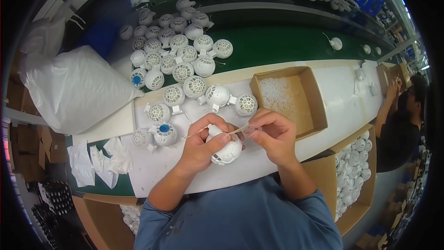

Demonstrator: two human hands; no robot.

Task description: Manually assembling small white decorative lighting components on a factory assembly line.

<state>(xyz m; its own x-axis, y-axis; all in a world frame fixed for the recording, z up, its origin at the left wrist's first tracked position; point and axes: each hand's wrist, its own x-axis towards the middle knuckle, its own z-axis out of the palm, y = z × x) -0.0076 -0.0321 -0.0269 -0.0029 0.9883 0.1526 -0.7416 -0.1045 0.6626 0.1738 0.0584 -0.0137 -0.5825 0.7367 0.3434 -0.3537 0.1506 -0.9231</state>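
White ball (227, 155) fills left grip (202, 142); right grip (274, 134) pinches cord (239, 130).

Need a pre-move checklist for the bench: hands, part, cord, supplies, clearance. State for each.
1. Part held: ok. The left hand grips the white ball-shaped housing.
2. Cord under control: ok. The pale cord runs straight between the two hands, its end at the fingertips of the right hand.
3. Cord end fitting: cannot tell. Fingers cover it.
4. Small clear parts at hand: ok. They lie loose in the open cardboard box just beyond the right hand.
5. Left side clear: not ok. Vented white housings stand grouped beyond the left hand.
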